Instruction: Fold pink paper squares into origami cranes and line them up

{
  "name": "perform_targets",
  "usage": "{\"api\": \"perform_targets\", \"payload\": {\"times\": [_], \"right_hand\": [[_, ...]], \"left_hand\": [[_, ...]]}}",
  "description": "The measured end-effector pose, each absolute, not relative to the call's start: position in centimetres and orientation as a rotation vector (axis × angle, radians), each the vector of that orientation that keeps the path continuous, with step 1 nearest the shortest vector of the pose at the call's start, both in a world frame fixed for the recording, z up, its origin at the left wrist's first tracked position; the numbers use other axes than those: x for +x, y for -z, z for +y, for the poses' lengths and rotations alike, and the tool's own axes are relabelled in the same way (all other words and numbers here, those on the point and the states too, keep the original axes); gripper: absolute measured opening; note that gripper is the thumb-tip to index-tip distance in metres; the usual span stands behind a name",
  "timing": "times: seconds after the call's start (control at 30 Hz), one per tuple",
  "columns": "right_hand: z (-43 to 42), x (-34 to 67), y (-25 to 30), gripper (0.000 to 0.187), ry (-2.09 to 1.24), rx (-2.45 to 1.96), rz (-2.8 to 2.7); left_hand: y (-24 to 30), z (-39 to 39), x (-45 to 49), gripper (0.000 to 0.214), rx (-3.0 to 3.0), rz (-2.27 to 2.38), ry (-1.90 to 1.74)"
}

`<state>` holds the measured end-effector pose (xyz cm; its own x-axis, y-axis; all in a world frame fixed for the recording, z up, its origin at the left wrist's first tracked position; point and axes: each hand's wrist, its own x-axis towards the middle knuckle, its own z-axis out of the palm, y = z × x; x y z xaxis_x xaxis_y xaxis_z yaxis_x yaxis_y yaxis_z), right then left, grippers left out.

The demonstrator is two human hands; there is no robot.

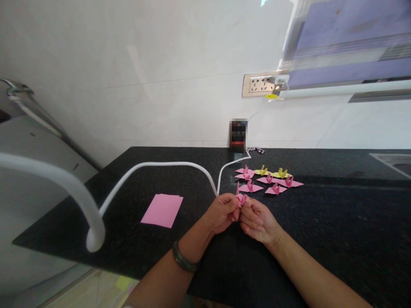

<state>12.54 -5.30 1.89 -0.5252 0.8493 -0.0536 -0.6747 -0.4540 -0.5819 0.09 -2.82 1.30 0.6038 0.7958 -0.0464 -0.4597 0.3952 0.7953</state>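
Between my two hands is a pink paper crane point(241, 199), folded, with one thin point sticking up. My left hand point(224, 211), with a dark bangle on its wrist, pinches the crane's left side. The fingers of my right hand point(259, 220) are closed on its right side. My fingers cover much of the paper. Just beyond my hands stand several finished pink cranes point(250, 187) and two yellow cranes point(282, 173). To the left of my left hand lies a small stack of pink square paper point(163, 210).
A white cable point(167, 164) arches over the black countertop point(128, 239) on the left. At the wall, a phone-like device point(238, 134) with a blurred screen stands upright, a beaded string point(257, 150) beside it. A wall socket point(261, 84) holds a plug. A sink edge point(390, 164) shows far right.
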Motion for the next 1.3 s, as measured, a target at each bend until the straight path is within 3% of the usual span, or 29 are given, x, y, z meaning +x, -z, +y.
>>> {"api": "perform_targets", "payload": {"times": [0.27,0.73,1.0,1.3], "right_hand": [[-4.9,12.6,-1.8,0.034,-2.08,-0.42,-0.621],[-4.3,13.0,-2.0,0.027,-1.71,-0.818,-0.944],[-4.7,12.9,-2.3,0.028,-1.738,-0.864,-1.018],[-4.0,13.5,-1.7,0.029,-1.701,-0.904,-0.918]], "left_hand": [[-1.6,-2.6,0.2,0.023,0.913,0.525,-0.858],[-1.9,-1.6,-0.6,0.029,0.85,0.602,-0.753],[-2.0,-1.4,-0.8,0.021,0.725,0.645,-0.705],[-2.0,-1.3,-1.0,0.028,0.71,0.665,-0.703]]}}
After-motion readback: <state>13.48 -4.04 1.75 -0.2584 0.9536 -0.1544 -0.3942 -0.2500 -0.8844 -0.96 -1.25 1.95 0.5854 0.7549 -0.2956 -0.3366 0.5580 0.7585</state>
